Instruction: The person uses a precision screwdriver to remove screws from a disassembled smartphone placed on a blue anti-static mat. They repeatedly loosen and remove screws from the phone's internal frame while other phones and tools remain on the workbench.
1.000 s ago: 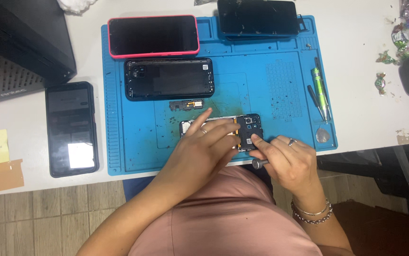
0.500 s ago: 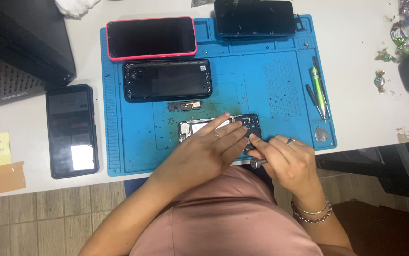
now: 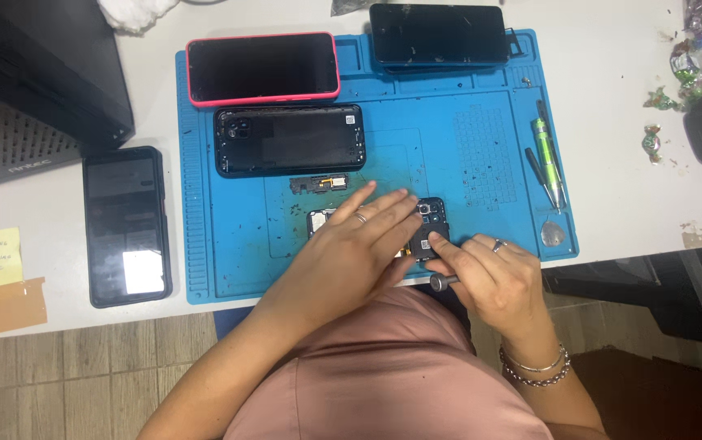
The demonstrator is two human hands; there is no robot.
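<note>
Left hand (image 3: 359, 244) shifted (slightly) | covers opened phone (image 3: 431, 228) | right hand (image 3: 493, 273) probably gripping screwdriver (image 3: 442, 282)

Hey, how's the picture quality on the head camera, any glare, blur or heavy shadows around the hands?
Head view: even overhead light and sharp focus on the blue mat; a bright glare patch sits on the black phone off the mat; only soft shadow lies under the left hand and right hand; the opened phone is partly covered; no motion blur shows.
</note>
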